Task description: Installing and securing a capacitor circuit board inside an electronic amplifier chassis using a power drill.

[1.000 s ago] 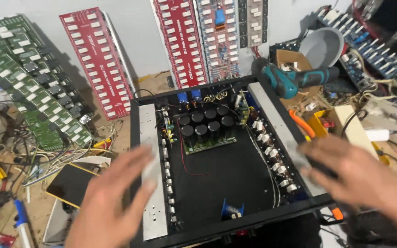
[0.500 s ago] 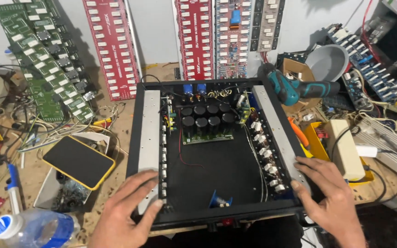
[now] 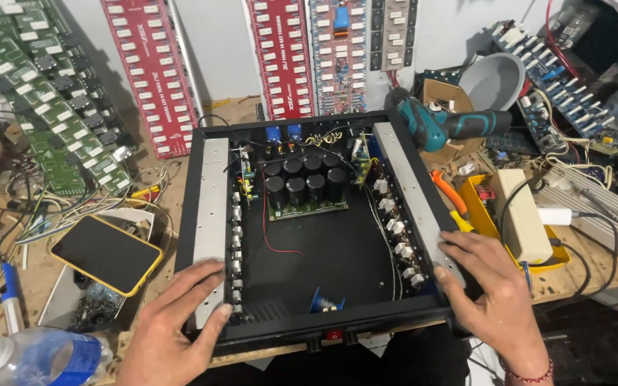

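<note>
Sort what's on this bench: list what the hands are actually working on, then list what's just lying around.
In hand:
left hand resting on the open black chassis
right hand on its other side rail
capacitor board inside it

Lying about:
cordless drill
phone in a yellow case
water bottle
grey bowl
red circuit boards against the wall

Cluttered wooden bench (image 3: 595,275) against a pale wall (image 3: 223,50); red circuit boards (image 3: 153,71) and green circuit boards (image 3: 44,93) lean upright.
</note>
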